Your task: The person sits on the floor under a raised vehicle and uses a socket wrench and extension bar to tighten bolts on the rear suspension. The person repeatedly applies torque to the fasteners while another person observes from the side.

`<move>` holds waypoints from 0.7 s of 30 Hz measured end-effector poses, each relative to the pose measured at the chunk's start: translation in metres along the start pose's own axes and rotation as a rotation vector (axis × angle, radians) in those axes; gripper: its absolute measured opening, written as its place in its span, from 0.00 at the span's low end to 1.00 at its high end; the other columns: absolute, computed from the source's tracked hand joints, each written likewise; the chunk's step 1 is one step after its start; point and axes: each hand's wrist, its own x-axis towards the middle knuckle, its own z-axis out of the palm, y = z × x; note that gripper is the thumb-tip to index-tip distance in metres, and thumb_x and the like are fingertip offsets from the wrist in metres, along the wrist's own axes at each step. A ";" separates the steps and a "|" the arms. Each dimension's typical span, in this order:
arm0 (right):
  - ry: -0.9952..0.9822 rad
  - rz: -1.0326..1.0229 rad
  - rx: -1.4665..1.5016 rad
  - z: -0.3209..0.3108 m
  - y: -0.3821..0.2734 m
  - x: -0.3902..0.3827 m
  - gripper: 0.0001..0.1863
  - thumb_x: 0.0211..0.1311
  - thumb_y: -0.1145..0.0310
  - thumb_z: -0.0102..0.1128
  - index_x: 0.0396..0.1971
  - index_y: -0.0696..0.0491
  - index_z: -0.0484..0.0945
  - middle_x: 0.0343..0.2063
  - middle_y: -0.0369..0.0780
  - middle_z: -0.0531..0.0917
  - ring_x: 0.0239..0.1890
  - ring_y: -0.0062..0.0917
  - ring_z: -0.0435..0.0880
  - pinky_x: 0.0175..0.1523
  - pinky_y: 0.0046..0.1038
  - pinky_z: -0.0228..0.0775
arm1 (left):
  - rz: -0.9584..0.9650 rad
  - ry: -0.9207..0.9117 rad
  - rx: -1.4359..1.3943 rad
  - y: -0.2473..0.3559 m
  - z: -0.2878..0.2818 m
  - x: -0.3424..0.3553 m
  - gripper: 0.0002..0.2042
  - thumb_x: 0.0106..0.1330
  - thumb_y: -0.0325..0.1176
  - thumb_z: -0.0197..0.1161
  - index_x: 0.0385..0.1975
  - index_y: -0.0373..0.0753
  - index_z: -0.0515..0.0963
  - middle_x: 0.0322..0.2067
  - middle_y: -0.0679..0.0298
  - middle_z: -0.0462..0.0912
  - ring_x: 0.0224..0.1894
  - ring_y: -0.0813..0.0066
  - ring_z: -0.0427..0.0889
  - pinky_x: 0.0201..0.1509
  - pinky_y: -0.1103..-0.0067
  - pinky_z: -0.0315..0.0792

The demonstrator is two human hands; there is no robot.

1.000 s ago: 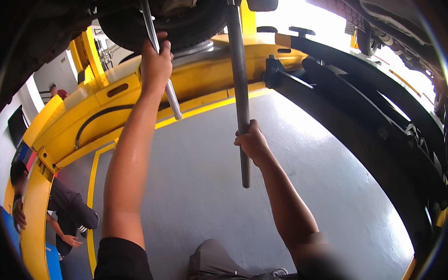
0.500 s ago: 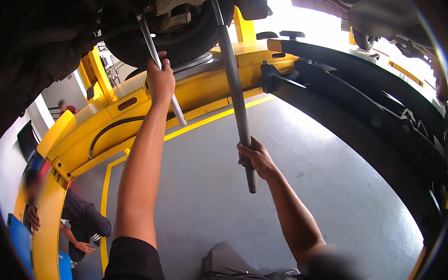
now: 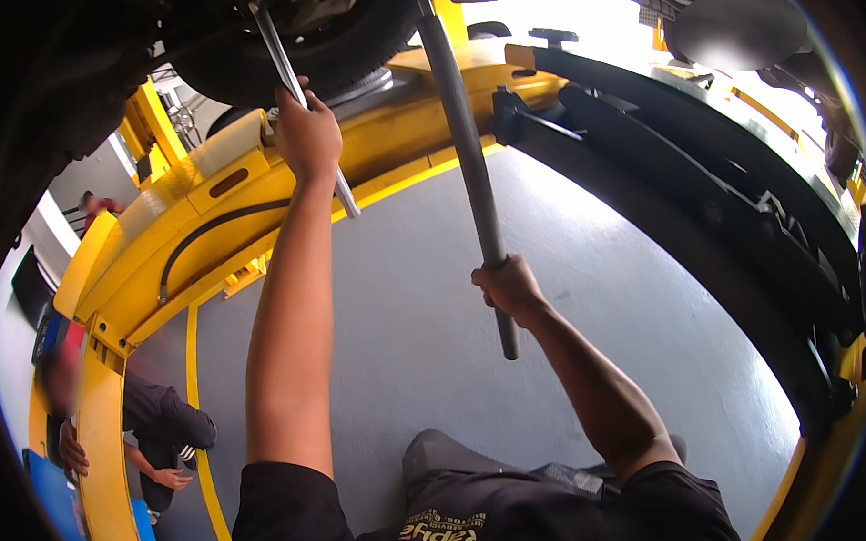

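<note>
Worn at the near side, a black short-sleeved shirt (image 3: 566, 516) with pale yellow lettering (image 3: 442, 528), large and small, inverted in this view. The left sleeve (image 3: 291, 509) and right sleeve (image 3: 679, 500) are plain, ending above the elbows. Left hand (image 3: 309, 139) and right hand (image 3: 513, 289) are bare; the trousers (image 3: 441, 454) are dark grey.

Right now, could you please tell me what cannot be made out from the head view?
In the head view:
What the upper end of the silver bar meets: lost in shadow.
Part of that bar: hidden by the left hand.
Upper end of the silver rod above the grey pipe: cut off by the top edge.
The co-worker's head: blurred.
</note>
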 end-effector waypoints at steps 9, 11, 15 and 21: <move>0.093 -0.014 -0.271 -0.056 -0.056 -0.118 0.07 0.56 0.71 0.62 0.29 0.57 0.73 0.16 0.38 0.79 0.16 0.21 0.79 0.29 0.27 0.77 | 0.005 0.002 -0.023 -0.007 0.000 0.004 0.09 0.69 0.30 0.53 0.47 0.42 0.74 0.38 0.50 0.85 0.41 0.51 0.85 0.42 0.63 0.80; 0.142 0.025 -0.352 -0.060 -0.072 -0.142 0.08 0.57 0.72 0.61 0.33 0.58 0.73 0.17 0.38 0.79 0.17 0.21 0.80 0.29 0.27 0.77 | -0.014 -0.017 -0.026 -0.009 0.000 0.006 0.10 0.70 0.32 0.53 0.49 0.43 0.74 0.38 0.52 0.85 0.41 0.52 0.86 0.43 0.65 0.80; 0.237 0.078 -0.443 -0.085 -0.094 -0.173 0.12 0.55 0.72 0.62 0.35 0.64 0.74 0.17 0.41 0.79 0.17 0.22 0.80 0.25 0.26 0.74 | -0.001 -0.024 -0.100 -0.003 0.012 -0.003 0.10 0.69 0.33 0.54 0.48 0.43 0.75 0.38 0.52 0.85 0.41 0.51 0.85 0.43 0.64 0.79; 0.210 0.205 -0.513 -0.096 -0.133 -0.211 0.09 0.57 0.72 0.62 0.33 0.60 0.73 0.18 0.38 0.79 0.19 0.22 0.80 0.28 0.28 0.73 | 0.075 0.026 -0.203 -0.014 0.004 -0.003 0.09 0.68 0.31 0.55 0.46 0.43 0.77 0.40 0.51 0.85 0.42 0.50 0.85 0.42 0.64 0.78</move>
